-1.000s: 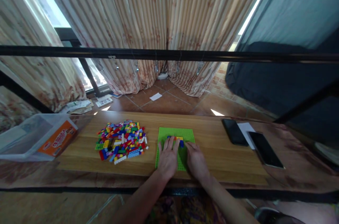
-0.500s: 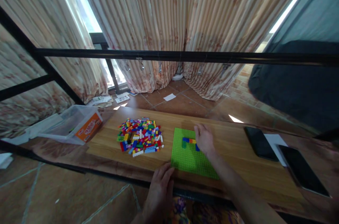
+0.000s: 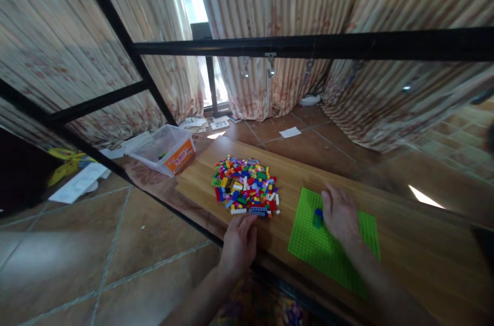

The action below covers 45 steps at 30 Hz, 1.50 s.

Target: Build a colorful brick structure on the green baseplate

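Right hand (image 3: 342,216), fingers (image 3: 328,203) apparently bent

text unreadable: orange label (image 3: 180,156) on plastic bin (image 3: 155,166) is blurred.

left hand (image 3: 238,243) beside brick pile (image 3: 247,187), right hand (image 3: 341,214) over green baseplate (image 3: 309,243)

Between the brick pile (image 3: 247,184) and the green baseplate (image 3: 304,246), we see a strip of bare wooden board (image 3: 287,182) where a hand could pass, though our left hand (image 3: 238,243) blocks the pile's near edge. Our right hand (image 3: 341,215) and its forearm bar the way across the baseplate, leaving us its near left part, while the plastic box (image 3: 154,148) stands in our way beside the board's left end.
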### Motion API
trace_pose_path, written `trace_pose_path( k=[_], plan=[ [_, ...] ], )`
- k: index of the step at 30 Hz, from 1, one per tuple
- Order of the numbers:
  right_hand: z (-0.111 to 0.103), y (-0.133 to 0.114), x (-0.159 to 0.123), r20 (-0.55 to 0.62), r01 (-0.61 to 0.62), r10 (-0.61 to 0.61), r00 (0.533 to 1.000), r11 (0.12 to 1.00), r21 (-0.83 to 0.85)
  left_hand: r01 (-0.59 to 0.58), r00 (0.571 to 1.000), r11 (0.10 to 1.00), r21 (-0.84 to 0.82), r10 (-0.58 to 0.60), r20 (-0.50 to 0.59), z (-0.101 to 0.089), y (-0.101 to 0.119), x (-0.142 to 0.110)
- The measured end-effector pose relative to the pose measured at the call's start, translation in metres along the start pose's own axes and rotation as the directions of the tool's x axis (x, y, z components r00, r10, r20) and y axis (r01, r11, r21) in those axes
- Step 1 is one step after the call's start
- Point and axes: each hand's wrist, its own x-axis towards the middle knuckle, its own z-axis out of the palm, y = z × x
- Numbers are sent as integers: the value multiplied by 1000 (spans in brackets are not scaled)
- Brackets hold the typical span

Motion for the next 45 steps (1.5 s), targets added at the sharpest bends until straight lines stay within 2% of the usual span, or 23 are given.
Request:
trace_pose_path(
  k=[7, 11, 14, 19, 24, 28, 32, 36, 39, 41, 43, 45],
  plan=[
    [1, -8, -2, 56, -34, 37, 998, 998, -60, 44, 987, 998, 51, -36, -159, -9, -15, 23],
    [-5, -2, 0, 3, -53, 52, 999, 994, 98, 123, 959, 988, 91, -95, -266, -24, -33, 31],
    [-11, 3, 1, -22, -165, 178, 984, 945, 283, 172, 942, 981, 85, -138, -307, -37, -51, 30],
    [-24, -2, 4, -63, -312, 380, 923, 832, 459, 230, 942, 969, 85, -200, -268, -51, -71, 28],
    [-42, -19, 3, -49, -368, 447, 893, 789, 492, 250, 940, 964, 87, -220, -261, -55, -70, 41],
    [-50, -39, -21, 53, -415, 455, 889, 753, 511, 245, 941, 963, 107, -210, -265, -53, -69, 49],
    [-47, -63, -56, 158, -456, 441, 883, 732, 506, 213, 950, 970, 117, -177, -258, -47, -66, 57],
    [-40, -80, -79, 210, -442, 391, 896, 739, 508, 156, 968, 981, 111, -130, -215, -40, -62, 77],
    [-38, -84, -86, 234, -397, 321, 918, 777, 490, 87, 983, 983, 161, -59, -175, -38, -59, 107],
    [-38, -84, -88, 236, -363, 281, 930, 801, 476, 18, 995, 970, 244, 8, -102, -37, -57, 133],
    [-37, -85, -90, 233, -332, 247, 941, 815, 475, -72, 997, 943, 326, 68, 23, -35, -54, 162],
    [-37, -89, -91, 214, -308, 230, 949, 818, 486, -139, 983, 913, 383, 81, 163, -30, -50, 187]
  ],
)
